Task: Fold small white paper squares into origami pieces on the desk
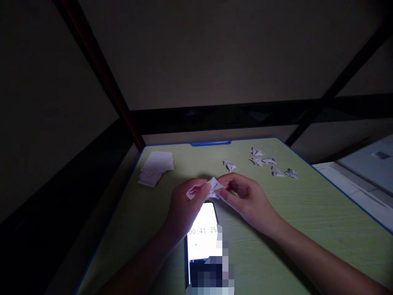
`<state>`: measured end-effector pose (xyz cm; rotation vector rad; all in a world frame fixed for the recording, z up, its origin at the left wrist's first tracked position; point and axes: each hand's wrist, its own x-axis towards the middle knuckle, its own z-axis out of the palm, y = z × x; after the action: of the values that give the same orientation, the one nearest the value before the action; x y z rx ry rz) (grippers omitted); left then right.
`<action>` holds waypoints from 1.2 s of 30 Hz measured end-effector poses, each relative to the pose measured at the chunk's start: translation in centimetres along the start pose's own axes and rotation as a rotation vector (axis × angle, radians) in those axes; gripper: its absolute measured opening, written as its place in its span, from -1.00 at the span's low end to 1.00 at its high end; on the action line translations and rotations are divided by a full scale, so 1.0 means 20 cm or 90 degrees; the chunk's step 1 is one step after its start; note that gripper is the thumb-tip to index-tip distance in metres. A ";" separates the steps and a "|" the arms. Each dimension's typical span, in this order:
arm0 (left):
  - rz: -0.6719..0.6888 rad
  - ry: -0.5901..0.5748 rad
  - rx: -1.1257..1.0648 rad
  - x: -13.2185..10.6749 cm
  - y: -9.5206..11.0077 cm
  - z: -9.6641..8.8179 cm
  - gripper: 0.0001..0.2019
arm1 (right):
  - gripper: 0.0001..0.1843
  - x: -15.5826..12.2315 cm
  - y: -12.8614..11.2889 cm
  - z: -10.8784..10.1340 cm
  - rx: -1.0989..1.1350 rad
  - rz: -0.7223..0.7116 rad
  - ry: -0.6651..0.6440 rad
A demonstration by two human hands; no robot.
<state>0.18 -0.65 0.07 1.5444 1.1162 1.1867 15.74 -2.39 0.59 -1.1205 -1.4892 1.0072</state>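
A small folded piece of white paper [215,186] is pinched between both hands above the middle of the table. My left hand [188,203] has thumb and fingers closed on its left part, and a fold of the paper shows inside the palm. On the other side, my right hand [245,198] pinches the right edge with thumb and index finger. Just below the hands lies a lit phone [204,233] with a timer on its screen. Beyond my right hand, a small folded paper piece [229,165] rests on the table.
A stack of white paper sheets [156,164] lies at the table's back left. Several folded paper pieces [257,161] sit at the back right. The green table [307,213] has a blue rim, with a blue strip [210,143] at its far edge. Dark walls stand behind.
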 end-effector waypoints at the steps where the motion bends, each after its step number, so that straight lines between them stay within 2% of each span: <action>1: -0.003 0.001 -0.010 0.00 0.00 0.00 -0.89 | -0.89 0.00 0.00 0.00 0.013 -0.011 0.016; 5: -0.015 -0.006 -0.053 -0.01 -0.02 0.02 -0.91 | -0.84 0.00 -0.01 0.00 0.039 -0.076 0.057; 13: -0.023 0.007 -0.019 0.00 -0.03 0.02 -0.88 | -0.91 -0.03 -0.02 0.00 -0.116 -0.115 0.064; 16: -0.022 0.027 -0.002 0.00 -0.04 0.01 -0.87 | -0.91 -0.02 -0.02 0.00 -0.108 -0.085 0.065; 21: -0.021 0.046 -0.030 0.02 -0.05 -0.01 -0.89 | -0.86 0.00 -0.01 0.00 0.006 0.022 0.043; 25: -0.015 0.051 -0.042 0.03 -0.05 -0.01 -0.91 | -0.83 0.01 0.01 0.01 0.051 0.046 0.039; 29: 0.058 0.048 0.061 0.01 -0.04 0.00 -0.93 | -0.86 0.01 0.00 0.01 0.080 0.037 0.019; 33: 0.150 0.042 0.155 -0.01 -0.04 0.00 -0.92 | -0.84 0.00 -0.02 0.01 0.079 0.067 -0.021; 36: 0.211 0.050 0.206 -0.01 -0.05 0.00 -0.83 | -0.91 -0.01 -0.02 0.01 0.035 0.069 0.008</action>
<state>0.03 -0.73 -0.86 2.0054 1.1769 1.3419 15.52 -2.58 0.84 -1.1758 -1.3944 1.1067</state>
